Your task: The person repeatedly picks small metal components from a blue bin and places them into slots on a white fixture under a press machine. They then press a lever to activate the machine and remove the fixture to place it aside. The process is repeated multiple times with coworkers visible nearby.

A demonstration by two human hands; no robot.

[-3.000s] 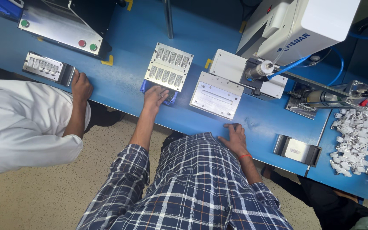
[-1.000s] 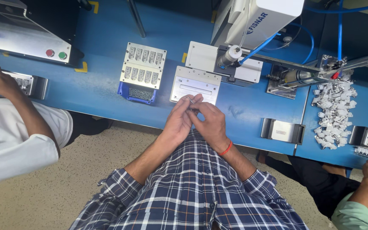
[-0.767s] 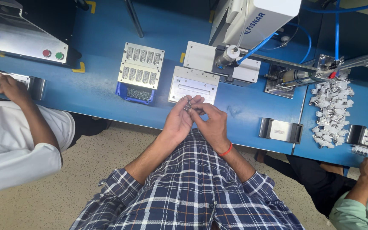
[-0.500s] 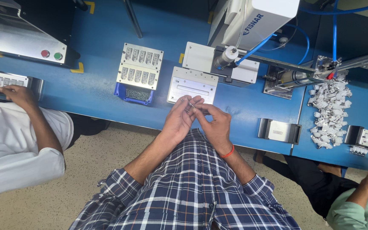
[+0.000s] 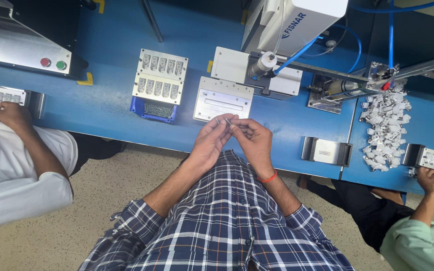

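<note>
1. Together, the left hand [image 5: 211, 139] and right hand [image 5: 253, 143] meet fingertip to fingertip just below the grey metal plate [image 5: 223, 100], fingers curled.
2. Both pinch a small metal pin [image 5: 227, 121]; its exact shape is too small to tell.
3. Left of the plate sits a slotted fixture [image 5: 159, 77] over a blue tray [image 5: 154, 110].
</note>
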